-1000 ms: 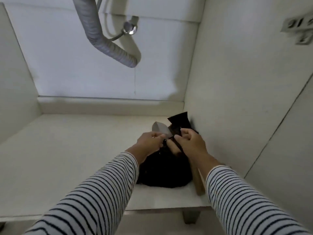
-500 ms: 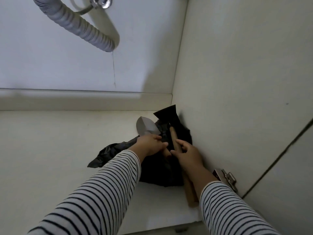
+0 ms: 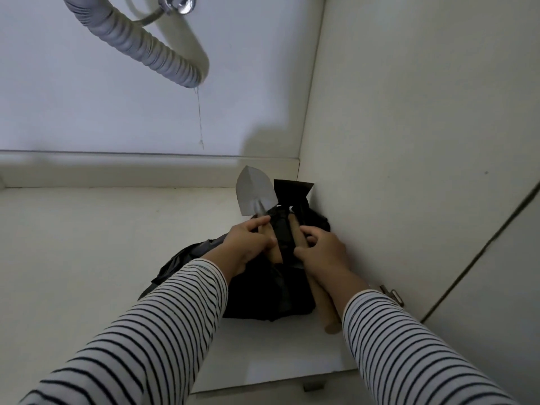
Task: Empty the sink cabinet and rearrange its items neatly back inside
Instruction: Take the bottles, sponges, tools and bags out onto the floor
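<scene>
A crumpled black plastic bag lies on the cabinet floor against the right wall. On top of it rest two wooden-handled garden tools. My left hand grips the handle of the grey trowel, whose blade points toward the back wall. My right hand holds the handle of the black hoe-like tool; its long wooden handle runs back under my wrist. Both striped sleeves reach in from the front.
A grey corrugated drain hose loops down from the top left, with a metal fitting beside it. The right cabinet wall stands close to the tools. A door hinge sits at the right front edge.
The view has closed in and tilted. The trowel blade is now lifted clear of my left hand and fully in sight; both hands have shifted along the handles above the bag.
</scene>
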Motion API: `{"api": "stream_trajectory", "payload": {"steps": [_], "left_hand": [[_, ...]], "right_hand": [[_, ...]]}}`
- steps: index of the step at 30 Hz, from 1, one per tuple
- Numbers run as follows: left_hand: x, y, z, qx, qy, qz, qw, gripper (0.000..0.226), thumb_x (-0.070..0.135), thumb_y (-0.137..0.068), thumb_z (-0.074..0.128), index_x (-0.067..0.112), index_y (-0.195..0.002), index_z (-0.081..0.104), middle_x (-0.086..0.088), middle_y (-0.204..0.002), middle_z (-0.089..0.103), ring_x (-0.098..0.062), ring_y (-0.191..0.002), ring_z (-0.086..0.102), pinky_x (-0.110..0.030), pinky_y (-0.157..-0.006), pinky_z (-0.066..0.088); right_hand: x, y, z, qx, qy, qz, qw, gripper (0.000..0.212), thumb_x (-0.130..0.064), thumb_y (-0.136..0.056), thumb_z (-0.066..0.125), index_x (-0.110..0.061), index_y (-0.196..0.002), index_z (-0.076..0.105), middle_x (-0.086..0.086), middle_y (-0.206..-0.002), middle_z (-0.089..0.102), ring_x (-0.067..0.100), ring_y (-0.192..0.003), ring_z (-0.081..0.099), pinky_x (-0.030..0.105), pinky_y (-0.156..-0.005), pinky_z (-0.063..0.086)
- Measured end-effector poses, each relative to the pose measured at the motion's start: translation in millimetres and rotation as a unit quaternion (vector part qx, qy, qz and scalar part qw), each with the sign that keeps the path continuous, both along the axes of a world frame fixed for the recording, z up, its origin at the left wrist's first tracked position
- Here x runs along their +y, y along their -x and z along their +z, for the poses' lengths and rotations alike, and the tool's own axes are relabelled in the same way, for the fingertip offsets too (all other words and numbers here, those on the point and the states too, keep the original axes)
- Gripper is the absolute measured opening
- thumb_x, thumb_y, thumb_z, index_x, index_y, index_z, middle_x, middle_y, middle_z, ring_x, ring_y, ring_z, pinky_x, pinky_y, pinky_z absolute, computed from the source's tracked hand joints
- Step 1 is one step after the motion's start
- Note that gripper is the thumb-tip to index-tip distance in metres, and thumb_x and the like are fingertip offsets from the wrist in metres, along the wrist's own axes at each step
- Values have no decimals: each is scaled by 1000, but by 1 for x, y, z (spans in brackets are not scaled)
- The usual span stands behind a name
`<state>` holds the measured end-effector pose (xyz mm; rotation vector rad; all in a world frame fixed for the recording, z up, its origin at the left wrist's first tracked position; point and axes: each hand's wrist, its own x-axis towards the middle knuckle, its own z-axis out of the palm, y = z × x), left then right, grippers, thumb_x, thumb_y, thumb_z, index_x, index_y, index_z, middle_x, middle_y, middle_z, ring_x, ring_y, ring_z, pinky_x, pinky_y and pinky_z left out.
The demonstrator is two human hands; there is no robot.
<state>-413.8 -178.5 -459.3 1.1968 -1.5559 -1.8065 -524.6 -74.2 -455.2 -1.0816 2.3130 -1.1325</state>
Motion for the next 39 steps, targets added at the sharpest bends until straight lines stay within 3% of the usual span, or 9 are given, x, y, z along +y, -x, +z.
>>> {"api": "stream_trajectory", "payload": {"steps": [4, 7, 12, 16, 20, 25, 28, 32, 39], "left_hand": [[1, -13, 14, 32, 9, 35, 999, 51, -2, -82, 65, 25, -124, 59, -10, -119, 60, -25, -105, 62, -35, -91, 53], [2, -22, 31, 52, 17, 46, 997, 50, -4, -83, 63, 24, -124, 59, -11, -116, 61, -24, -105, 63, -37, -96, 51], [12, -36, 60, 67, 38, 67, 995, 50, -5, -83, 63, 24, -124, 60, -8, -107, 61, -23, -99, 61, -34, -95, 51], [20, -58, 81, 68, 55, 85, 993, 52, -5, -81, 65, 25, -123, 62, -11, -116, 62, -25, -101, 61, -36, -98, 49], [32, -99, 97, 59, 65, 112, 990, 52, -6, -81, 65, 25, -123, 62, -10, -115, 63, -17, -89, 58, -26, -84, 48], [40, -155, 102, 49, 59, 170, 983, 52, -6, -81, 65, 24, -123, 62, -11, -119, 62, -15, -85, 58, -23, -85, 48], [45, -188, 104, 45, 58, 189, 979, 52, -6, -82, 63, 21, -126, 60, -11, -120, 61, -16, -89, 58, -24, -90, 48], [44, -230, 98, 44, 47, 185, 981, 53, -5, -82, 64, 25, -126, 59, -10, -124, 59, -22, -110, 59, -34, -103, 45], [54, -265, 69, 34, 29, 116, 992, 54, -2, -82, 65, 26, -127, 59, -11, -127, 58, -27, -120, 54, -38, -104, 44]], "right_hand": [[4, -8, 15, -11, 39, 20, 999, 58, -11, -80, 68, -23, -135, 52, 6, -131, 57, 10, -98, 51, 9, -67, 38], [10, -13, 30, -26, 57, 49, 997, 61, -14, -80, 71, -27, -136, 50, 3, -136, 53, 16, -112, 53, 15, -81, 40], [14, -22, 59, -30, 94, 75, 992, 54, -10, -82, 68, -28, -131, 56, 3, -132, 56, 12, -97, 52, 19, -80, 43], [10, -36, 78, -44, 129, 89, 987, 50, -9, -80, 69, -25, -126, 61, 3, -127, 59, 12, -95, 55, 20, -80, 47], [2, -66, 87, -72, 151, 111, 980, 50, -11, -77, 72, -23, -124, 62, 4, -126, 60, 17, -102, 57, 29, -90, 51], [-13, -112, 90, -121, 161, 142, 969, 48, -9, -76, 73, -24, -120, 65, 1, -120, 63, 16, -94, 60, 20, -73, 48], [-18, -139, 92, -136, 163, 160, 964, 47, -8, -75, 73, -24, -119, 66, 3, -117, 64, 14, -85, 61, 17, -66, 46], [-21, -174, 86, -138, 147, 170, 964, 47, -10, -75, 74, -27, -118, 66, 2, -119, 63, 20, -91, 62, 27, -76, 53], [18, -220, 72, -154, 113, 116, 975, 51, -9, -77, 74, -27, -122, 63, -2, -121, 61, 13, -95, 62, 14, -70, 46]]}}
